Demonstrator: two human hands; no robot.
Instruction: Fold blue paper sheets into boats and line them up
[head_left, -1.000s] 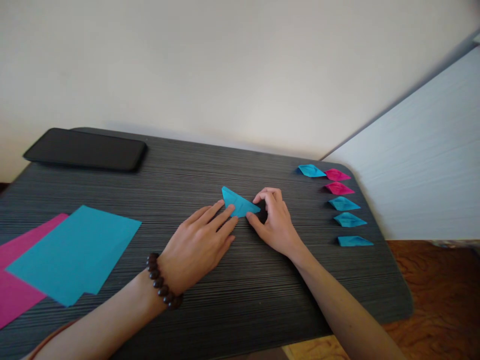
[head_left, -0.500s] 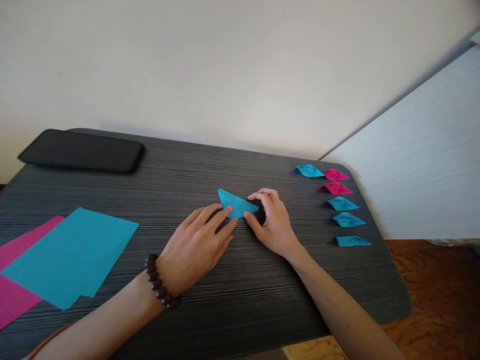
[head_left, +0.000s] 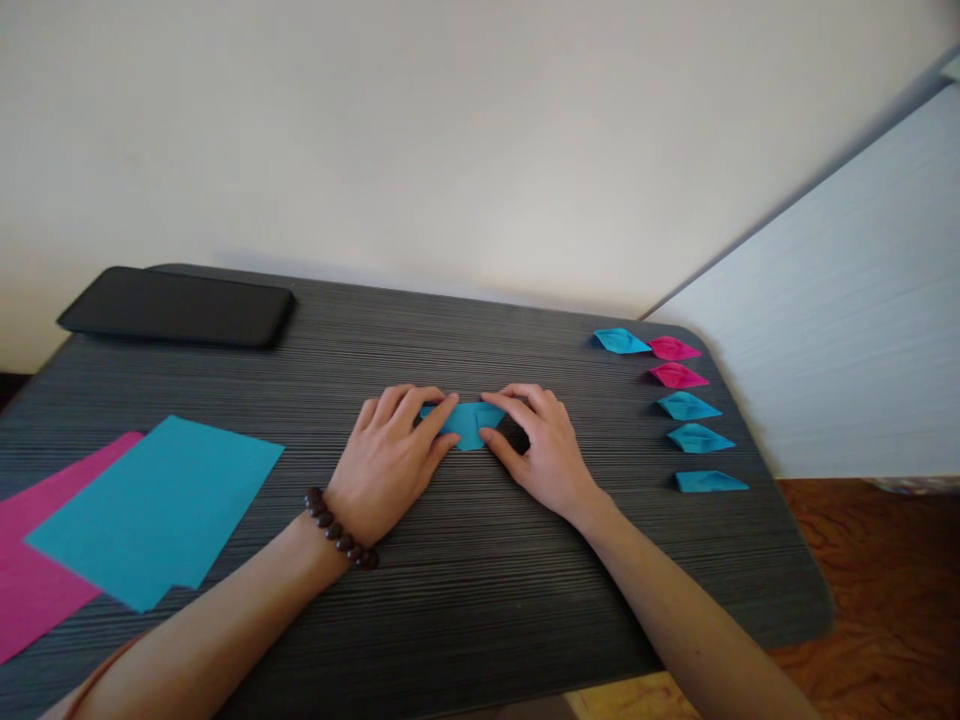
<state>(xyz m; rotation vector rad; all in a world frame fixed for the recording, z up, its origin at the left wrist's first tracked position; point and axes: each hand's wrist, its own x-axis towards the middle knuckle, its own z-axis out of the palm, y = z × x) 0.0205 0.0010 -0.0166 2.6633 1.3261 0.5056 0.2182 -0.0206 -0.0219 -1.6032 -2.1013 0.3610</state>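
Note:
A small folded piece of blue paper lies on the dark table between my hands, its upper edge roughly level. My left hand, with a beaded bracelet at the wrist, grips its left end between thumb and fingers and covers part of it. At the other end, the thumb and index finger of my right hand close on the paper's right corner. Off to the right stand several folded paper boats, blue ones such as this boat and pink ones such as this boat.
Blue sheets overlap pink paper at the left of the dark grained table. A flat black case rests at the back left. Behind rises a pale wall; a whitish panel borders the right side.
My left hand has gone from fingers laid flat over the paper to gripping its left end. The blue paper has turned so its top edge is more level. My right hand stays at its right end.

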